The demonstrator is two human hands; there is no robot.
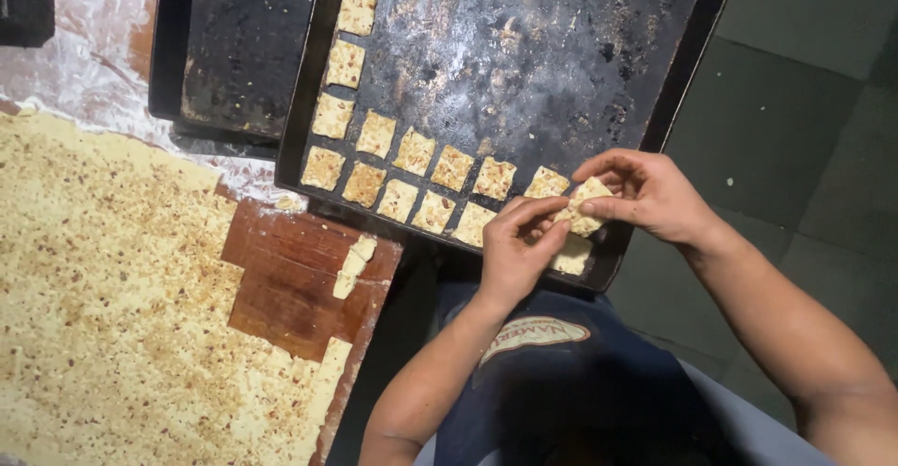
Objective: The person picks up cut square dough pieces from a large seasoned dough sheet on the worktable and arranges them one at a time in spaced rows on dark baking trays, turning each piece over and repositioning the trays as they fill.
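Holding one pale square dough piece (582, 206) between them, the left hand (516, 246) and right hand (645, 195) pinch it with closed fingers above the near corner of the dark, worn metal baking tray (524, 54), beside rows of matching squares (412, 171).

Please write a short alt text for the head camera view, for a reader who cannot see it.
Both hands, left hand and right hand, hold one square dough piece over the near corner of a dark baking tray. Rows of dough squares line the tray's edges; a rolled dough sheet covers the wooden table at left.
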